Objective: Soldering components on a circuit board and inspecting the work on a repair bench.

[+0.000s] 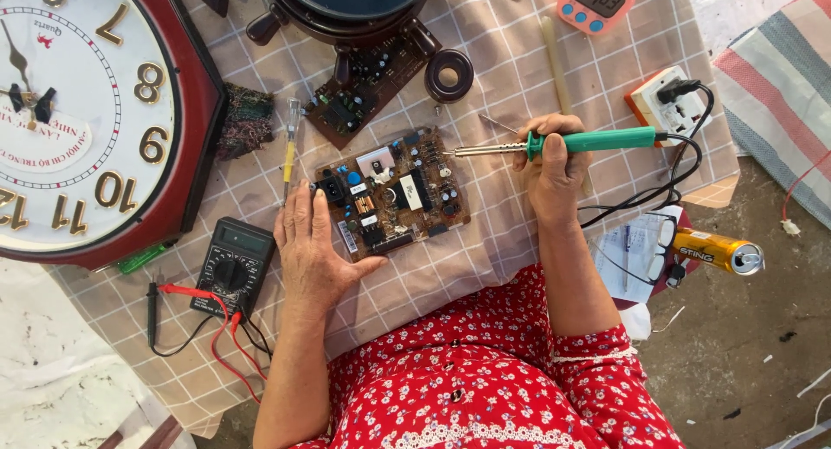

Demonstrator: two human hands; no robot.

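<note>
A brown rectangular circuit board (391, 192) crowded with components lies at the centre of the frame on a beige checked cloth (485, 34). My left hand (309, 254) rests open, flat against the board's lower left edge. My right hand (551, 168) is closed around a green-handled soldering iron (554, 143), its metal tip over the board's upper right corner. At lower left lies a black multimeter (231, 266) with red leads; at upper left a large red-framed wall clock (86, 112). A white power strip (671, 107) sits upper right, a yellow can (718, 251) on the grey concrete floor (744, 354) at right.
</note>
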